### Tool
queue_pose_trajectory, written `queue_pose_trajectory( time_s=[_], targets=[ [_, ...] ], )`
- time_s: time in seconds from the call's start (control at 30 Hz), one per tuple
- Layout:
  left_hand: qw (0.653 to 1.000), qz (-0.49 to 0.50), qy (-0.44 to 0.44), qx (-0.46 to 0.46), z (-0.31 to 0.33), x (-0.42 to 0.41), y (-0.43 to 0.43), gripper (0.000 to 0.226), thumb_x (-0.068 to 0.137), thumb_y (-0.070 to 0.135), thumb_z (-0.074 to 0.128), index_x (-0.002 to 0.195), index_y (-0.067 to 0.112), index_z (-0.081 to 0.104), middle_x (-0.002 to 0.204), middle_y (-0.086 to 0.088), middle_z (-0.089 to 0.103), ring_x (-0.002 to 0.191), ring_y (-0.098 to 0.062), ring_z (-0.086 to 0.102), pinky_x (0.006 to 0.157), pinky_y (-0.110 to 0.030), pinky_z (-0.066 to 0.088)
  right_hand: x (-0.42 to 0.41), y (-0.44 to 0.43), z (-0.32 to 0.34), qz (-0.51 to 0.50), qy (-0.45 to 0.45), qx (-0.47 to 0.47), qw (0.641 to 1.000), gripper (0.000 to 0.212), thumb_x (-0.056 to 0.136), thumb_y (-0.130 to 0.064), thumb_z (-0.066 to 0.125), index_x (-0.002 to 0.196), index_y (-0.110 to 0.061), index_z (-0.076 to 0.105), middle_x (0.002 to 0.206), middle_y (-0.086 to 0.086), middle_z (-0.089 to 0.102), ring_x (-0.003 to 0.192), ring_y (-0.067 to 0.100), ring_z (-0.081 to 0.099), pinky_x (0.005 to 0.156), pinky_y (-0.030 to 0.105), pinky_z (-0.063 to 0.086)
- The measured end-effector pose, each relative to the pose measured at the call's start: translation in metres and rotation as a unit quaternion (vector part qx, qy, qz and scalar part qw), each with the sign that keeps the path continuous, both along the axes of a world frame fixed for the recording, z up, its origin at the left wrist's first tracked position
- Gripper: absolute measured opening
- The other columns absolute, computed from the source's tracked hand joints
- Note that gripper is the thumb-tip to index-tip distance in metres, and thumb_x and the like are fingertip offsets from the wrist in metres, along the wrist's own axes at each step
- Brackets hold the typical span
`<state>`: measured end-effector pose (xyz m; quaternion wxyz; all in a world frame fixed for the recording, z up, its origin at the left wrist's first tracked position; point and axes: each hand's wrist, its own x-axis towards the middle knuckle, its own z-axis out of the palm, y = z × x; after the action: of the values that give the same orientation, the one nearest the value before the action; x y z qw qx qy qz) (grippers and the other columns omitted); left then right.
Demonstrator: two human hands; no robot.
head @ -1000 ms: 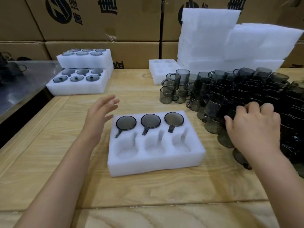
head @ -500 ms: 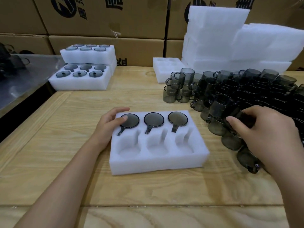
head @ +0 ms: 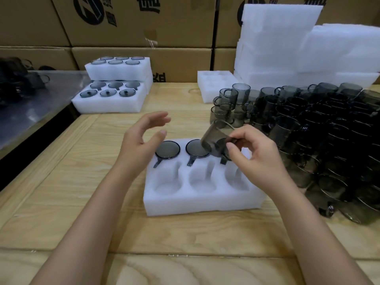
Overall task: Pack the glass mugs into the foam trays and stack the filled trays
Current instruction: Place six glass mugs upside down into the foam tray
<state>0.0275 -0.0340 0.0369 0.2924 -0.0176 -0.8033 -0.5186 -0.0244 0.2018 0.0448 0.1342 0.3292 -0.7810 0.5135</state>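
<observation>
The tilted mug (head: pixel 216 138) in the right hand (head: pixel 255 159) is motion-smeared and, with that hand, hides most of the third packed mug (head: pixel 223 160) and the foam tray's (head: pixel 201 203) far right corner — the mug heap (head: pixel 329 145) runs off the right edge.

Smoky glass mug (head: pixel 216 138) tilted above white foam tray (head: pixel 201 200), three mugs (head: pixel 167 149) seated in far row

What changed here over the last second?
The right hand took a mug from the pile and carried it left, tilted, above the tray. The left hand, which had rested on the tray's corner, lifted off, open. The tray kept its three mugs and three empty pockets.
</observation>
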Motion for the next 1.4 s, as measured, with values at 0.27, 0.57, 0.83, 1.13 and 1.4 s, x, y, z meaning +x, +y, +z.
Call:
queue_pose_trajectory(
  time_s=[0.27,0.57,0.83,1.13,1.4],
  targets=[
    [0.966,-0.217,-0.118,-0.074,0.032,-0.007,0.067,0.042,0.076,0.017,0.072,0.115,0.023,0.059,0.115,0.001,0.065,0.105,-0.011,0.063,0.097,-0.036,0.049,0.004,0.016,-0.003,0.095,0.004,-0.059,0.994,0.016,0.081,-0.001,0.058,0.09,-0.014,0.061,0.1,0.005,0.054,0.08,0.024,0.053,0.076,0.031,0.049],
    [0.974,-0.127,-0.058,-0.179,0.008,-0.016,0.098,0.043,0.06,0.037,0.088,0.062,0.025,0.047,0.102,0.004,0.06,0.081,0.002,0.05,0.066,-0.008,0.034,-0.011,0.034,-0.004,0.056,-0.148,-0.078,0.984,0.032,0.092,0.002,0.051,0.099,-0.024,0.066,0.1,-0.003,0.068,0.098,0.012,0.063,0.085,0.027,0.051],
    [0.966,-0.203,-0.045,-0.152,0.008,-0.006,0.096,0.027,0.066,0.022,0.084,0.078,0.023,0.061,0.101,0.003,0.05,0.075,-0.007,0.047,0.074,-0.02,0.043,-0.016,0.033,-0.01,0.079,-0.196,-0.117,0.97,0.032,0.092,0.006,0.047,0.095,-0.019,0.067,0.087,-0.012,0.07,0.089,0.002,0.064,0.075,0.013,0.047],
    [0.962,-0.196,-0.058,-0.181,0.007,-0.005,0.097,0.033,0.062,0.029,0.088,0.076,0.022,0.058,0.094,0.003,0.049,0.087,-0.008,0.05,0.079,-0.009,0.036,-0.014,0.035,-0.007,0.086,-0.224,-0.1,0.966,0.03,0.09,0.011,0.048,0.09,-0.013,0.067,0.083,-0.004,0.071,0.084,0.005,0.067,0.072,0.013,0.049],
    [0.947,-0.179,-0.056,-0.26,0.006,-0.006,0.097,0.035,0.063,0.034,0.088,0.073,0.015,0.06,0.09,0.003,0.048,0.083,-0.011,0.049,0.076,-0.025,0.041,-0.014,0.03,-0.01,0.058,-0.21,-0.089,0.972,0.024,0.094,0.002,0.048,0.093,-0.012,0.067,0.086,0.003,0.071,0.089,0.006,0.066,0.085,0.016,0.048]
  ],
)
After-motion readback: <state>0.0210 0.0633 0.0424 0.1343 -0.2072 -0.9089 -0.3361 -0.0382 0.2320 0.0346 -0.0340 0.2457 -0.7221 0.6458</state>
